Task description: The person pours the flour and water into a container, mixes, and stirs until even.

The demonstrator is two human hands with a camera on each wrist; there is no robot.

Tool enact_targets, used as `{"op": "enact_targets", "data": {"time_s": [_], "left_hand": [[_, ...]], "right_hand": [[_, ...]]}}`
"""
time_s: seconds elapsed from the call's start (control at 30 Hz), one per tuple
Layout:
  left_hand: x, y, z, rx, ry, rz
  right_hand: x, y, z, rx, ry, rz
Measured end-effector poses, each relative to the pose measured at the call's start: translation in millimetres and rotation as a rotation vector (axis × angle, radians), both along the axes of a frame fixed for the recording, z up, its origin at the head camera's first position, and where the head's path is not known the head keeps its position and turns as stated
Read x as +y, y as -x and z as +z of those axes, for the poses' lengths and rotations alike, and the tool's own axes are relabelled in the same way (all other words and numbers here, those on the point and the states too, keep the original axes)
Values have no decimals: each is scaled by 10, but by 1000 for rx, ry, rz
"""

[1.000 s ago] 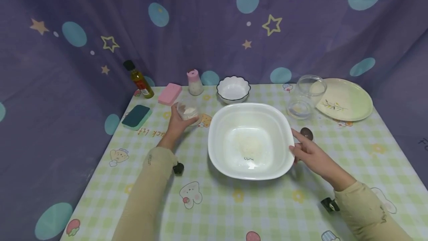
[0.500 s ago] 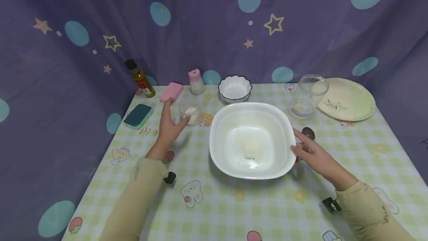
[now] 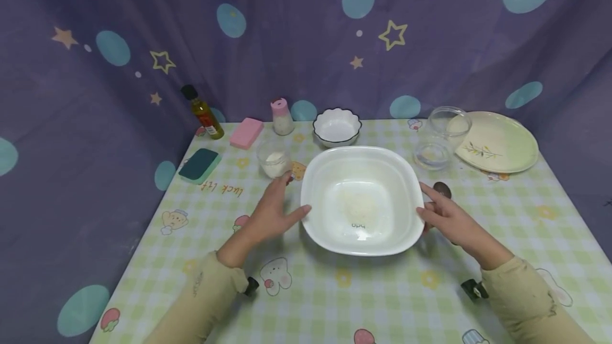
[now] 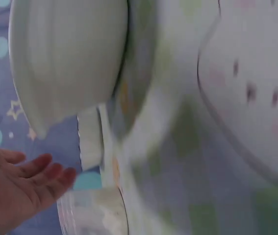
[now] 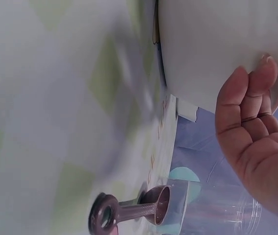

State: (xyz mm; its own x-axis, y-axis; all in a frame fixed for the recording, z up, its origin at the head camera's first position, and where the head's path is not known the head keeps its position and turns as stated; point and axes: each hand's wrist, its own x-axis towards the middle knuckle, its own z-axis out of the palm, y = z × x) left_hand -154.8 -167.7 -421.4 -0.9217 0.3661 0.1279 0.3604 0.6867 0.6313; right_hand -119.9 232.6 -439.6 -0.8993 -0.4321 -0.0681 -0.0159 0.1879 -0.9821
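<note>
Tabletop point(image 3: 382, 301) is seen from the head view, covered in a green-checked cloth with cartoon prints, and the whole space is backed by a purple curtain point(image 3: 287, 41) dotted with stars and teal circles. A big white bowl point(image 3: 362, 199) is parked mid-table, a bit of white stuff lying in its bottom. The left hand point(image 3: 272, 214) is laid relaxed just beside its left rim, thumb tip at the edge, nothing gripped. The right hand point(image 3: 447, 216) is pressed against the right rim with fingers fairly straight. A small glass cup point(image 3: 273, 158) is found just behind the left hand. Further back an oil bottle point(image 3: 203, 113), pink sponge point(image 3: 246, 132), green sponge point(image 3: 200, 165), shaker point(image 3: 282, 117), scalloped bowl point(image 3: 337, 127), glass jar point(image 3: 437, 137) and plate point(image 3: 499, 142) are lined up.

Left wrist view, pretty blurry: the bowl's outside point(image 4: 70, 58) is shown above loose, straight fingers point(image 4: 36, 171).

Right wrist view: fingertips point(image 5: 256, 83) are set on the bowl wall point(image 5: 212, 44), and a brown measuring spoon point(image 5: 134, 210) is left lying on the cloth nearby.
</note>
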Motion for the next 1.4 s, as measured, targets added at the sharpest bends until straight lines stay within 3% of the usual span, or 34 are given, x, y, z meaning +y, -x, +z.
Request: {"op": "enact_targets", "data": {"time_s": [0.1, 0.33, 0.43, 0.67, 0.77, 1.1, 1.4], "left_hand": [[77, -126, -7, -44, 54, -13], [193, -294, -43, -51, 20, -85], [198, -335, -64, -61, 28, -82], [187, -390, -80, -104, 24, -62], [189, -403, -76, -121, 29, -49], [210, -399, -75, -148, 37, -41], [244, -379, -57, -190, 59, -41]], "right_hand": [[11, 18, 23, -6, -16, 4], [115, 87, 126, 2, -118, -39], [187, 130, 164, 1, -158, -120], [381, 320, 174, 138, -353, -412], [490, 446, 152, 119, -389, -486], [677, 866, 108, 93, -382, -474], [641, 1070, 97, 51, -295, -471]]}}
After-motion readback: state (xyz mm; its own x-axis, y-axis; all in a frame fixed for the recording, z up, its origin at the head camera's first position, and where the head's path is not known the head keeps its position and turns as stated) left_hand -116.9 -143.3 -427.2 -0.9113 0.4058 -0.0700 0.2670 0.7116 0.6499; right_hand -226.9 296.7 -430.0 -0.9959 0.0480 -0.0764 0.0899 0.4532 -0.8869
